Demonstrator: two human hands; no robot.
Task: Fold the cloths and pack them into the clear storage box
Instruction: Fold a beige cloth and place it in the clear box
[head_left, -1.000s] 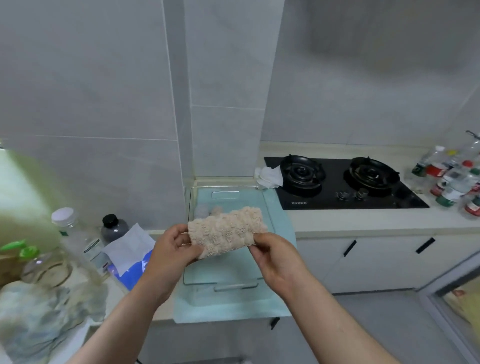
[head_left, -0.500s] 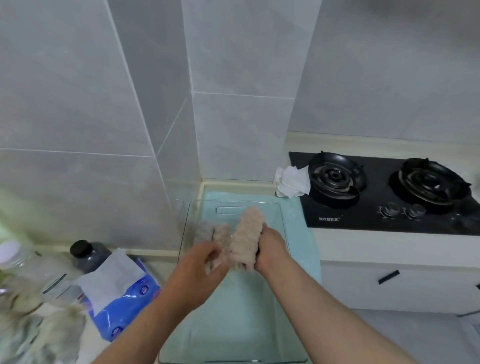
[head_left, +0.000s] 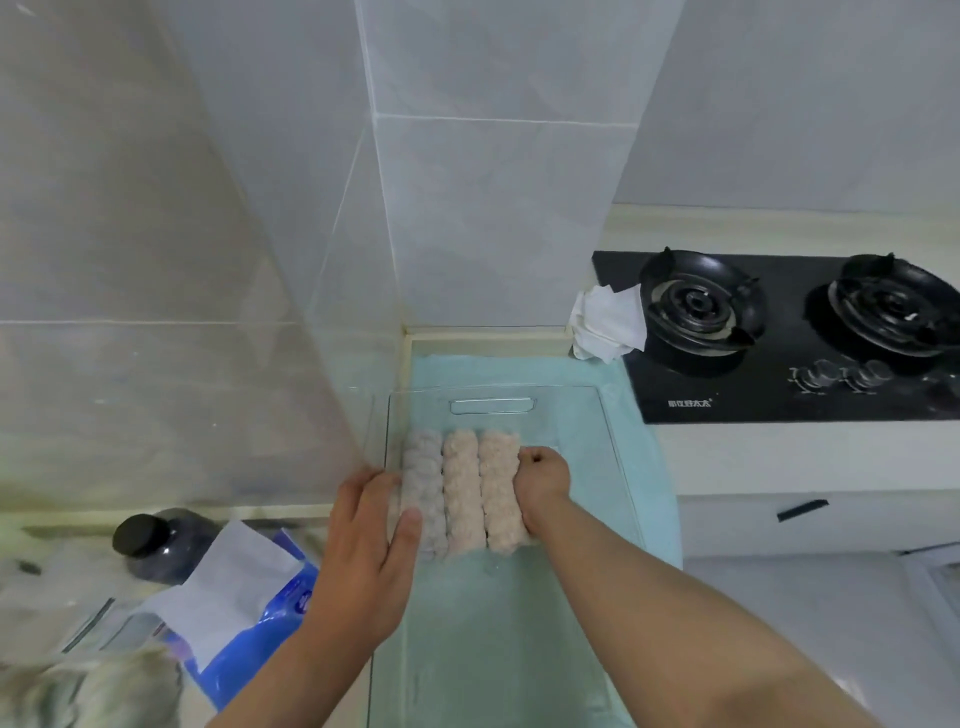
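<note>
The clear storage box (head_left: 609, 415) sits on a teal mat (head_left: 647, 467) on the counter. Three folded cloths stand on edge side by side at its far left end: a grey cloth (head_left: 423, 467), a beige cloth (head_left: 461, 488) in the middle and another beige cloth (head_left: 500, 488) on the right. My left hand (head_left: 369, 561) lies flat with spread fingers at the box's left wall, thumb on the grey cloth. My right hand (head_left: 543, 478) is inside the box, fingers curled against the right side of the right beige cloth.
A tiled wall column (head_left: 337, 260) stands directly left of the box. A blue tissue pack (head_left: 249, 623), a dark jar (head_left: 150, 540) and a blurred fluffy pile (head_left: 93, 691) lie at the left. A black gas hob (head_left: 779, 338) and crumpled white paper (head_left: 608, 325) are at the right.
The beige cloth, held up folded in both hands a second ago, has gone down into the box and stands next to the other two. My left hand has let go and lies flat.
</note>
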